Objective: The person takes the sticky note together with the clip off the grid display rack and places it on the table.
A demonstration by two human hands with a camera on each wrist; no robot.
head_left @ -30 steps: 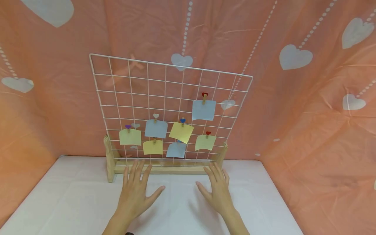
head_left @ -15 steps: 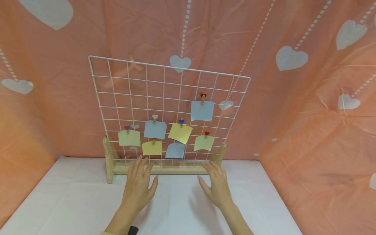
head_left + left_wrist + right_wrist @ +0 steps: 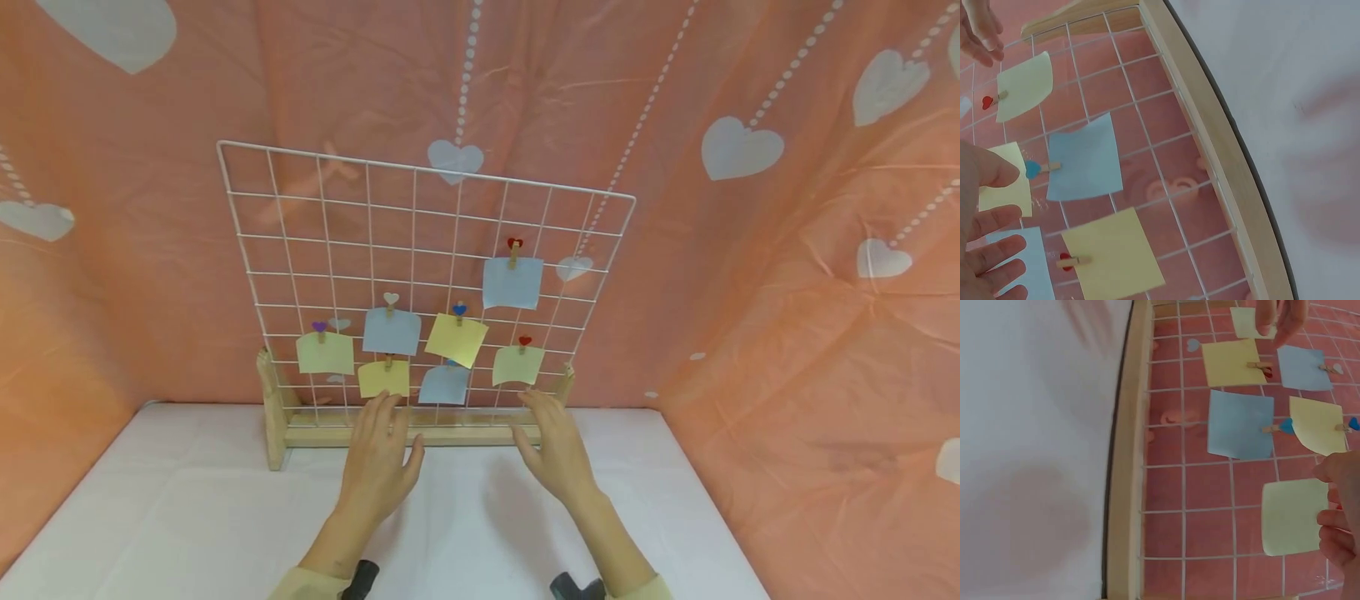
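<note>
A white wire grid panel [image 3: 435, 208] stands in a wooden base, with several square paper notes clipped on by small heart-topped clothespins. My left hand [image 3: 378, 454] is raised before the panel with relaxed fingers and holds nothing; its fingertips overlap the bottom of the lower yellow note [image 3: 383, 377]. Fingers spread loosely, my right hand [image 3: 557, 446] is just below the right green note [image 3: 518, 365]; in the right wrist view its fingers [image 3: 1332, 519] overlap that note's edge. Between the hands hangs the lower blue note [image 3: 443, 385]. A blue note [image 3: 512, 283] sits highest.
The wooden base [image 3: 450, 437] rests near the back of a white-covered table [image 3: 187, 508]. A pink curtain [image 3: 600, 100] with white hearts surrounds the table at the back and sides. Farther left on the panel is another green note [image 3: 325, 353].
My left hand has moved right and forward, up to the lower yellow note. The right hand has risen slightly towards the green note. Both sleeves and wrist straps now show more.
</note>
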